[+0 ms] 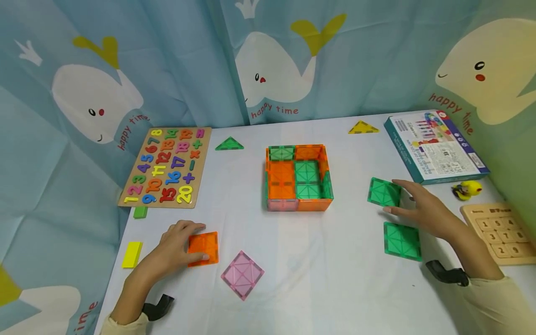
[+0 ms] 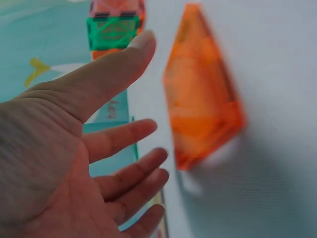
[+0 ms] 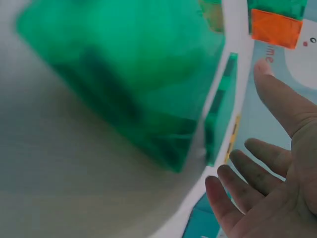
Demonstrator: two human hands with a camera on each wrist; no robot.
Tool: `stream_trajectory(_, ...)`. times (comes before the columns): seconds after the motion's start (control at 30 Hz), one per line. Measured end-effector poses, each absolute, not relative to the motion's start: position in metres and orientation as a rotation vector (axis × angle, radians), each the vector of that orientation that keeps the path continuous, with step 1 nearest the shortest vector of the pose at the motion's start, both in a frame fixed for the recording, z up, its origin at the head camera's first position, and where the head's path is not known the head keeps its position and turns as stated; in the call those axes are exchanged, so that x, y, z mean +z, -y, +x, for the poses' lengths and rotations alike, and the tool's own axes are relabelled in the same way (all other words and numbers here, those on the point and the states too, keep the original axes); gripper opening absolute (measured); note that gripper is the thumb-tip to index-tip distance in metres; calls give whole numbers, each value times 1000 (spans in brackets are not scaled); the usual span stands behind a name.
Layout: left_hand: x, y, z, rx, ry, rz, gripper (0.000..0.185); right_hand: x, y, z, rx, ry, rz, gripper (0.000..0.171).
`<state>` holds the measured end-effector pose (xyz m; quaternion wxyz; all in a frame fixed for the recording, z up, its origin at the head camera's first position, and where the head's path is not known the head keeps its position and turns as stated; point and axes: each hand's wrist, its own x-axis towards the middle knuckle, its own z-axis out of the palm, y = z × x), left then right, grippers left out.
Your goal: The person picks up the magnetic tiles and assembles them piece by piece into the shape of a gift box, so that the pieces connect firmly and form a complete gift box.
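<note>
Your left hand lies over the near-left part of the white table, fingers spread and relaxed, fingertips on the edges of one orange square tile. The left wrist view shows the palm open with the tile just beyond the fingers, so you are touching it, not gripping it.

Your right hand is stretched flat too, fingers straight, resting against the right edge of the farther of two green square tiles. The second green tile lies flat just nearer you, beside your wrist.

One pink square tile sits alone, turned like a diamond, between your arms. All four loose squares are translucent plastic, glossy, with a moulded cross-and-diagonal pattern.

At the table's middle stands one open box built of the same tiles, orange, green and pink, walls upright.

Two flat triangles lie farther back: one green triangle, one yellow triangle.

One wooden number board with coloured numerals is at your left, with a yellow block and a green block near it. A printed cardboard box lies at your right.
</note>
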<state>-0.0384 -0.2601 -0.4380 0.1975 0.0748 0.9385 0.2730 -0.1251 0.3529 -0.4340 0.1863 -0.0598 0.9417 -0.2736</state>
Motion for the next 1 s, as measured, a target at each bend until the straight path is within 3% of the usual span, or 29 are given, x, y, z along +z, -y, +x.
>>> stream_trajectory(0.17,-446,258,-18,741,-2664,180,84,-441,-355,-127,-803,-2640,-160,108)
stream_trajectory(0.4,-453,255,-11,724,-2727,187,79,-445,-356,-134,-725,-2661,-160,107)
stream_trajectory(1.0,-455,253,-35,757,-2812,230,75,-440,-356,-143,-685,-2709,-245,100)
